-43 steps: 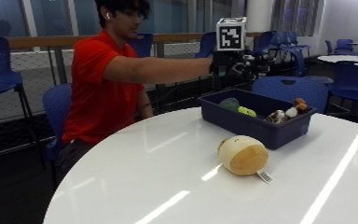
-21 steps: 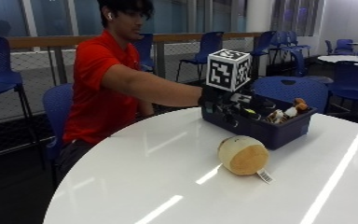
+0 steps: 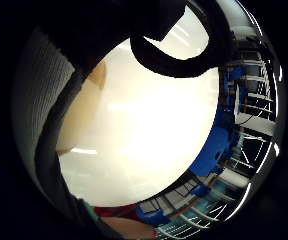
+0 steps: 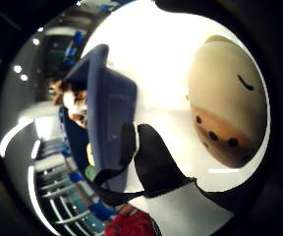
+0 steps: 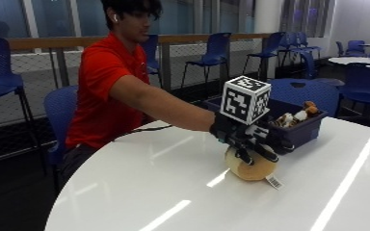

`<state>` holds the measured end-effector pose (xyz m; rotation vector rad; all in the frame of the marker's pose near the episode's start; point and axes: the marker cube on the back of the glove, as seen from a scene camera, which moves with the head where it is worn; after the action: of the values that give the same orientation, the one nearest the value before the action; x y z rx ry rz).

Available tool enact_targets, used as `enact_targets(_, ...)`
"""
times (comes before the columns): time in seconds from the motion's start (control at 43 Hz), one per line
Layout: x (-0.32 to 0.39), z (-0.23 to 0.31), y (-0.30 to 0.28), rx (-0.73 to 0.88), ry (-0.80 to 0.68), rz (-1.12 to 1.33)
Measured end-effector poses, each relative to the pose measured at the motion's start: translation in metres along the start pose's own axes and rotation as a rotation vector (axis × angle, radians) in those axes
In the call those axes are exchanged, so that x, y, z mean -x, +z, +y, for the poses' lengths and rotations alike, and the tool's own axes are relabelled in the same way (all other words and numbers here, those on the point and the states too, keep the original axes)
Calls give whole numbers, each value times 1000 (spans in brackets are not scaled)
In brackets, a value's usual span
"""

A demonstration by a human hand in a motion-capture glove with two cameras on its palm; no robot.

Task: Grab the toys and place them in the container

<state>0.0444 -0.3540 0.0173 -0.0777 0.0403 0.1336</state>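
My hand [image 5: 252, 139] has dropped from the bin [image 5: 303, 126] onto the round plush [image 5: 250, 168], fingers apart; grasp comes next.

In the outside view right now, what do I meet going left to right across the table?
Person's red shirt → gloved right hand over the round tan plush toy → blue container holding toys.
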Motion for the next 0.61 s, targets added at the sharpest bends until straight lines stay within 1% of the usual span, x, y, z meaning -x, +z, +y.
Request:
enact_targets(0.209,0,-13,14,-21,5,44)
enact_targets(0.466,-8,-14,36,95,49,80)
enact_targets(0.605,-13,-13,37,112,70,58)
